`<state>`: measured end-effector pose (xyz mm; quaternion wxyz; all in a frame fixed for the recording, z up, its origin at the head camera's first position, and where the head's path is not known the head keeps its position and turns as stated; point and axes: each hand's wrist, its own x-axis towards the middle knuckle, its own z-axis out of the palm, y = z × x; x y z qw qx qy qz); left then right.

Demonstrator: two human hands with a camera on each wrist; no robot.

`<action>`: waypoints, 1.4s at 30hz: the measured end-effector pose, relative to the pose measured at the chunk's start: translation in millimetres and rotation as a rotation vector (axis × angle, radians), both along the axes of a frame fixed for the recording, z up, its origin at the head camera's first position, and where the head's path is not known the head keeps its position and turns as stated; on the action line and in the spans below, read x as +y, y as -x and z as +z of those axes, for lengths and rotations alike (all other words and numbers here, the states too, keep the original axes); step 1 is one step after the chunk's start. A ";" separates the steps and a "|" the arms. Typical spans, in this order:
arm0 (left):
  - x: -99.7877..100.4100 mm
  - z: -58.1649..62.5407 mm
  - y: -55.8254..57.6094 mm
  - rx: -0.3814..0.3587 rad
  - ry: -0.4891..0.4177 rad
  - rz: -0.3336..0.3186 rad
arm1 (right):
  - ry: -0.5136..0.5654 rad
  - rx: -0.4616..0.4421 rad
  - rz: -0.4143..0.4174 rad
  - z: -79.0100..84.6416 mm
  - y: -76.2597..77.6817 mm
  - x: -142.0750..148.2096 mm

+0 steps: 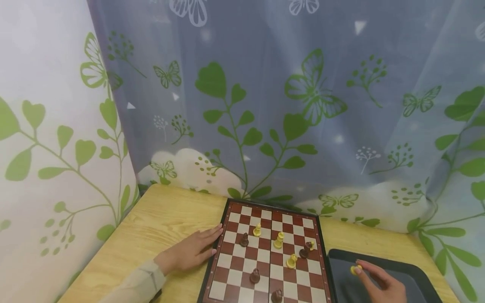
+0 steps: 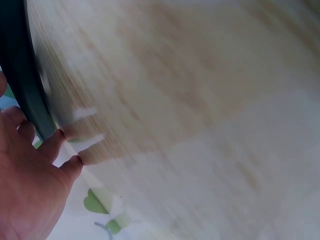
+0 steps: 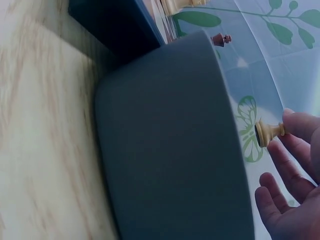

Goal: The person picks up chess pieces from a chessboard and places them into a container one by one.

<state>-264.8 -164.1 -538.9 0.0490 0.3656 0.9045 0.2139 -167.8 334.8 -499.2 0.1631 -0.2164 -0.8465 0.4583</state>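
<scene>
Right hand (image 1: 384,286): fingers nearly closed, pinching 1 yellow chess piece (image 1: 354,269), the tray (image 1: 342,288) below them. Left hand (image 1: 191,251): fingers extended, slightly spread, on the worktop (image 1: 178,212), the chessboard (image 1: 265,255) at their tips.

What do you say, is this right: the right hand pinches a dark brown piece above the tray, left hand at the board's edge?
No: the piece is yellow, as the head view shows. The right hand does pinch it above the tray, with the left hand at the board's edge.
</scene>
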 end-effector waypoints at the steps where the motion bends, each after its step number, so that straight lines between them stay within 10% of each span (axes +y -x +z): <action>1: 0.0 0.0 -0.2 -0.009 0.002 0.003 | 0.000 -0.015 -0.008 -0.2 -0.3 0.9; 42: 2.2 1.3 -1.7 -0.011 -0.022 0.005 | -0.162 -0.059 0.023 1.7 -9.3 25.3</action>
